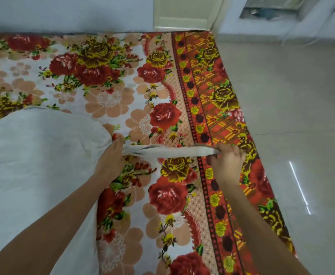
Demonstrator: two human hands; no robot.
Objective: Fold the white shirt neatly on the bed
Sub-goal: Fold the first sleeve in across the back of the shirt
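Note:
The white shirt [35,155] lies spread over the left part of the bed [111,80], which is covered by a floral blanket. One sleeve [168,151] is stretched out to the right, bunched and raised off the blanket. My left hand [111,157] pinches the shirt where the sleeve meets the body. My right hand [227,160] grips the sleeve's far end, above the blanket's red border. The sleeve is taut between both hands.
The bed's right edge [248,124] runs diagonally beside a pale tiled floor [301,116]. A white wall and a door frame [182,14] stand behind the bed. A dark vent-like opening [269,10] sits low in the wall at top right.

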